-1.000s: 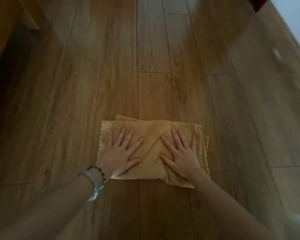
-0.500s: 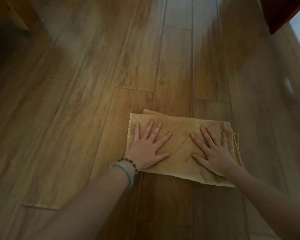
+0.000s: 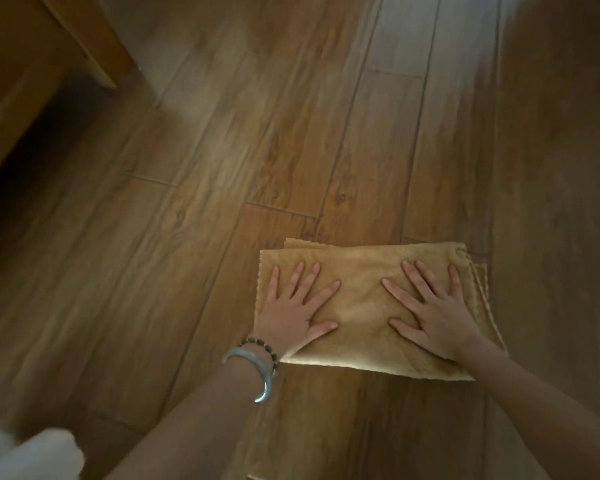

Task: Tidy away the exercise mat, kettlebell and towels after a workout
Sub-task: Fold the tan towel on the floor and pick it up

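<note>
A folded tan towel [image 3: 364,271] lies flat on the wooden floor [image 3: 222,202], right of centre. My left hand [image 3: 297,311] rests palm down on its left half, fingers spread, with a pale bangle and a bead bracelet on the wrist. On the towel's right half my right hand [image 3: 433,310] presses flat too, fingers apart. Neither hand grips the cloth. No mat or kettlebell is in view.
A wooden furniture piece [image 3: 49,57] stands at the top left with dark shadow beneath it. Something white and blurred [image 3: 32,455] sits at the bottom left corner. Floorboards stretch away in every other direction.
The view has swung left, so the towel and hands now sit further right in the picture. Both hands stay flat on the towel in the same pose.
</note>
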### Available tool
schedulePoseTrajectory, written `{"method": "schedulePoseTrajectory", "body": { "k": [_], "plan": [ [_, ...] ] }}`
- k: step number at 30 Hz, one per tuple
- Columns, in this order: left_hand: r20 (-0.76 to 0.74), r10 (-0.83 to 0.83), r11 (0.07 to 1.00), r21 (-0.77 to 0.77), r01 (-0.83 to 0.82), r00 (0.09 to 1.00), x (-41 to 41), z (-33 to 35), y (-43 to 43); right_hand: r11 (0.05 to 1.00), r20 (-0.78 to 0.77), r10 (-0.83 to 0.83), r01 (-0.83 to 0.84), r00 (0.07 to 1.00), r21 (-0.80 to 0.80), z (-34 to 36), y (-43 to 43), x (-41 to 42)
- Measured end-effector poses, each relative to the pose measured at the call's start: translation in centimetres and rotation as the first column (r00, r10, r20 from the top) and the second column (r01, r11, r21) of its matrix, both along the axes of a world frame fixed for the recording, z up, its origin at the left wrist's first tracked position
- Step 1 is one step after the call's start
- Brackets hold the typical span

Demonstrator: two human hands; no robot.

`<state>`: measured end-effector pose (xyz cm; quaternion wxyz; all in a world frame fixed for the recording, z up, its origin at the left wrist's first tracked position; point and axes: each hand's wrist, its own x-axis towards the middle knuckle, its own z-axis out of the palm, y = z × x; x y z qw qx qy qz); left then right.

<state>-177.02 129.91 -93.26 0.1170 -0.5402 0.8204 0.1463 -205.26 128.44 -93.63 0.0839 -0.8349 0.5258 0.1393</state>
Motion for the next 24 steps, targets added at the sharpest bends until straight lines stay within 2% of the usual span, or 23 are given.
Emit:
{"method": "schedulePoseTrajectory", "body": {
  "k": [5,10,14,20,24],
  "plan": [
    [-0.007,0.084,0.996,-0.041,-0.084,0.996,-0.5,-0.5,-0.3,0.996,-0.03,0.083,-0.082,0.996,0.022,0.2,-2.4,-0.4],
    [-0.079,0.078,0.996,-0.043,-0.082,0.994,0.0,-0.4,-3.0,0.998,-0.056,0.058,-0.057,0.997,0.011,0.0,-4.5,0.0],
    [-0.072,0.066,0.997,-0.045,-0.07,0.995,1.5,-0.4,-5.7,0.999,-0.061,0.046,-0.046,0.997,0.0,-0.2,-6.5,1.4],
    [-0.006,0.098,0.99,-0.101,-0.098,0.995,6.3,-1.0,-9.4,0.998,-0.013,0.053,-0.053,0.999,-0.029,-0.4,-11.1,6.5],
    [-0.04,0.145,0.976,-0.156,-0.149,0.989,11.6,-1.6,-12.5,0.998,0.035,0.054,-0.052,0.998,-0.044,-0.6,-14.7,11.9]
  ]
}}
